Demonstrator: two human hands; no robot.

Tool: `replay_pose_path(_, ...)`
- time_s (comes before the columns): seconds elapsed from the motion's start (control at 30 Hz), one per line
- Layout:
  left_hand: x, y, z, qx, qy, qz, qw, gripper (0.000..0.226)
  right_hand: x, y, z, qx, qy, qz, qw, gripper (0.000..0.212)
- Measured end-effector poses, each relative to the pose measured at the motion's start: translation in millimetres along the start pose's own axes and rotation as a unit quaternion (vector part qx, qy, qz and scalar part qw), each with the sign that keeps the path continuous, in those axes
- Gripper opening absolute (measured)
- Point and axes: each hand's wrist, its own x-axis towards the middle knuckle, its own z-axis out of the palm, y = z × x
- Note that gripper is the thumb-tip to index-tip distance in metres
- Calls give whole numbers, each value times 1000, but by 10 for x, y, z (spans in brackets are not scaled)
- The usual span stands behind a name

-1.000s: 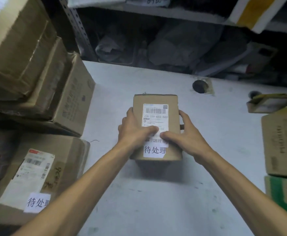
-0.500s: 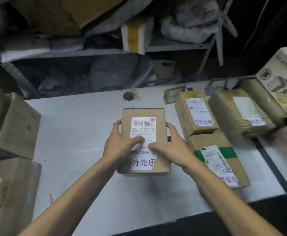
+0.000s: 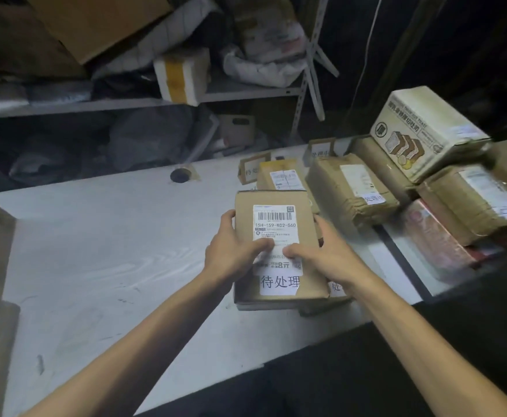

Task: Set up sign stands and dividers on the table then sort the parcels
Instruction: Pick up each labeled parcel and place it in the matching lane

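While both hands grip it at centre frame, left hand (image 3: 231,254) and right hand (image 3: 327,257) thumbs curled onto its label, the parcel (image 3: 276,251) runs lengthwise up the frame over the table (image 3: 95,251), reading "15H-159-K02-560" and "待处理".

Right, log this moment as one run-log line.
left hand, right hand: grip labelled parcel; over table, beside parcel pile; not released

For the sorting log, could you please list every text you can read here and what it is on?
"15H-159-K02-560": shipping label on the held parcel.
"8元": same label, lower down.
"待处理": white sticker, same parcel.
"待处", cut off: sign stand.
Other parcels' labels, bread carton print: too blurred.
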Motion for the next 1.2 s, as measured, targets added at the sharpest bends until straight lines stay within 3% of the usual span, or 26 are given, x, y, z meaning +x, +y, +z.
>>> replay_pose_path(0.2,432,357,355,-1,29,-5,1000,90,585,-80,-489,0,-41,-30,999,53)
replay_pose_path(0.6,1533,967,766,-28,128,-30,991,77,2172,-324,-1065,-26,-107,-72,991,71)
replay_pose_path(0.9,1661,1034,855,136,143,-15,980,88,2491,-248,-1039,-92,-132,-75,984,82)
replay_pose_path(1.03,1608,1091,854,185,155,-4,970,89,2408,-303,-1045,-163,-86,-115,976,93)
replay_pose_path(1.2,1381,1155,790,316,169,80,930,81,2210,-416,-1071,-207,-46,-202,956,79)
